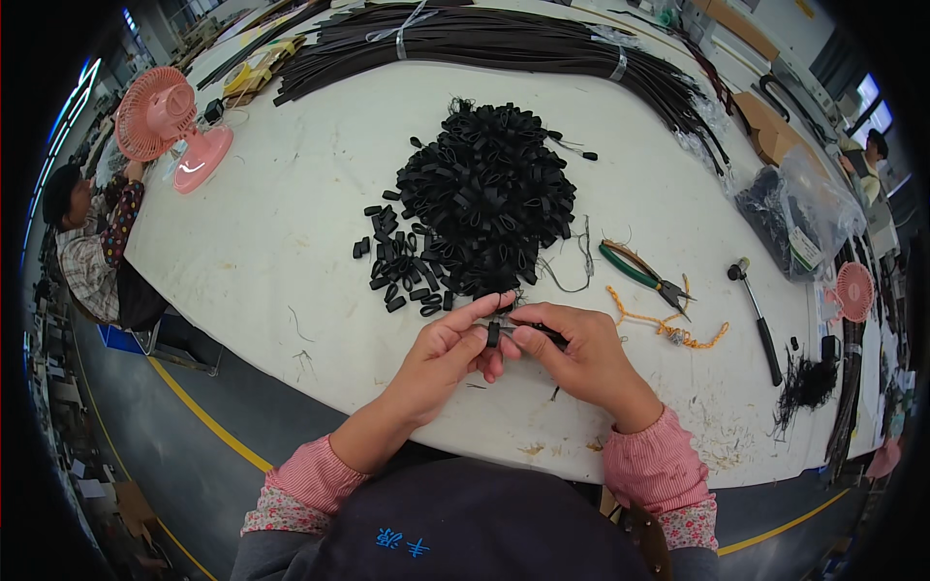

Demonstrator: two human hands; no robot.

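Note:
Close to the table's front edge, my two hands meet. My left hand (pixel 444 358) pinches a small black webbing loop (pixel 494 334) between thumb and fingers. My right hand (pixel 581 351) is closed around a small black-handled tool (pixel 550 335) with a thin metal tip touching or nearly touching the loop; fingers hide its exact kind. Just beyond my fingertips rises a large heap of black loops (pixel 489 184) with loose threads. Left of it lie several single black loops (pixel 399 261).
Green-handled pliers (pixel 644 273), an orange cord (pixel 678 334) and a small hammer (pixel 758 324) lie to the right. A clump of black threads (pixel 809 382) and a plastic bag (pixel 799 213) are farther right. Bundled black strips (pixel 494 41) span the back. A pink fan (pixel 160 121) and seated person are left.

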